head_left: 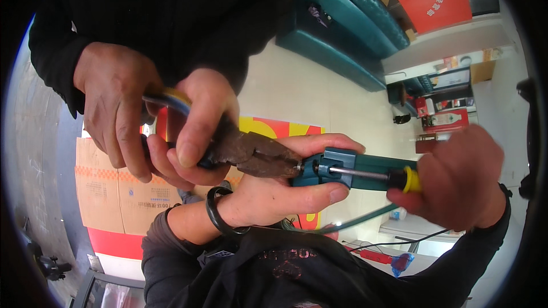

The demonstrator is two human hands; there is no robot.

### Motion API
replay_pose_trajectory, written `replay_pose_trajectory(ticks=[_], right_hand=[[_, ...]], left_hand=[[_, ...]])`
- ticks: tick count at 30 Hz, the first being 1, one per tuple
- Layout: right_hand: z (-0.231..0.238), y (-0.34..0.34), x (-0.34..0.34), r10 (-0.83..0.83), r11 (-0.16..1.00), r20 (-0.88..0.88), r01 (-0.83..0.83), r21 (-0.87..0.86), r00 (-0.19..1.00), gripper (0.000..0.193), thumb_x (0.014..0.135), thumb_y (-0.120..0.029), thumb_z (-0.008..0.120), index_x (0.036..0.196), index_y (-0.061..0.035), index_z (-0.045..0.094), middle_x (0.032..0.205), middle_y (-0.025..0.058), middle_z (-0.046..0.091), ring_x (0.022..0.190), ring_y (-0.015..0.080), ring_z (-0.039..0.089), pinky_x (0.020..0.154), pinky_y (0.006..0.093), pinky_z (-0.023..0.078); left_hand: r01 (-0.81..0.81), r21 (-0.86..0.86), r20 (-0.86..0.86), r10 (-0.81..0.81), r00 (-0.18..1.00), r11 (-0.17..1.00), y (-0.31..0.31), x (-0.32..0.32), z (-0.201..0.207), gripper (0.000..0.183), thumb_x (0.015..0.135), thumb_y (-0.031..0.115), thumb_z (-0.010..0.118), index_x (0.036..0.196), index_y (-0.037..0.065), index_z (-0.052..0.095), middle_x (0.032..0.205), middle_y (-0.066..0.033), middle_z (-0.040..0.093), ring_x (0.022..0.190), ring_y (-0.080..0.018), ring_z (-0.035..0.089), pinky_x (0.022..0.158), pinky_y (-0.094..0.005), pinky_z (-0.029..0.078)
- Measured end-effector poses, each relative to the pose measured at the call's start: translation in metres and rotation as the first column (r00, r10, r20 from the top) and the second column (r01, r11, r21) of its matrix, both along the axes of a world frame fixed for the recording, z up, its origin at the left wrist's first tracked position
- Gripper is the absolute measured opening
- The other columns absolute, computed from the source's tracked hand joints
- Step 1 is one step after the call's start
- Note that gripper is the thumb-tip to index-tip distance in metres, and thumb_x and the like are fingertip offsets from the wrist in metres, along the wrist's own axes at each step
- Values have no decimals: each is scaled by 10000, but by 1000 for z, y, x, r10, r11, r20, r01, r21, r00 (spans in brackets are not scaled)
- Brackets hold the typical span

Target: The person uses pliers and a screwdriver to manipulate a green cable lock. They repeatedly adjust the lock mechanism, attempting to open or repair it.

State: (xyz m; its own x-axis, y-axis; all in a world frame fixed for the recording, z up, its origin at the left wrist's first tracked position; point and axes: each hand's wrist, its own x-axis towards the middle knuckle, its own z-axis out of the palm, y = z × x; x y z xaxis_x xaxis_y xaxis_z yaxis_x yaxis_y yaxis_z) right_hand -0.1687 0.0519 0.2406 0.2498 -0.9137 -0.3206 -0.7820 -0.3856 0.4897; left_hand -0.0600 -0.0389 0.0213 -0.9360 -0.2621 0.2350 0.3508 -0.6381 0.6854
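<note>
My left hand [265, 199], with a black bangle at the wrist, grips a teal device [338, 158] with a blocky head and a long flat arm. My fingers lie behind it and the thumb along its near side. A screwdriver [365, 174] with a yellow and black handle is closed in my right hand [465, 177]. Its metal shaft points left into the device's head; the tip is hidden. Another person's two hands [117, 100] work rusty pliers [257, 154], whose jaws are at a small metal piece on the device's left end.
A teal sofa [342, 40] stands at the far side. Cardboard [114, 188] lies at left, beside red and yellow printed panels. A green strap [365, 217] and a black cable [419, 240] run below the device. Shelves [445, 97] with goods are at right.
</note>
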Motion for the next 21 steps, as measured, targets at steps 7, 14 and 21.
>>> replay_pose_trajectory(ticks=[7,14,21], right_hand=[[-20,12,-25,377,909,-19,-374,-185,926,398,808,-352,811,829,-6,616,721,109,529,620,223,524,536,344,396],[-3,19,-23,-412,894,744,389,221,526,216,842,-172,728,932,-7,621,750,110,613,599,193,594,565,288,437],[18,13,-32,-551,825,633,469,314,545,251,865,-240,746,944,-15,665,761,73,647,608,171,595,580,273,445]], left_hand=[[-78,48,25,77,997,996,6,-1,-5,551,811,262,769,1253,-16,594,1151,-73,657,1062,-142,605,952,-301,472],[-175,44,19,175,984,984,10,3,8,636,819,226,758,1371,-12,551,1130,-50,681,1006,-100,623,942,-266,476],[-96,-18,-24,95,995,995,2,4,15,621,803,210,767,1349,-13,573,1149,-70,682,1042,-134,623,970,-290,470]])
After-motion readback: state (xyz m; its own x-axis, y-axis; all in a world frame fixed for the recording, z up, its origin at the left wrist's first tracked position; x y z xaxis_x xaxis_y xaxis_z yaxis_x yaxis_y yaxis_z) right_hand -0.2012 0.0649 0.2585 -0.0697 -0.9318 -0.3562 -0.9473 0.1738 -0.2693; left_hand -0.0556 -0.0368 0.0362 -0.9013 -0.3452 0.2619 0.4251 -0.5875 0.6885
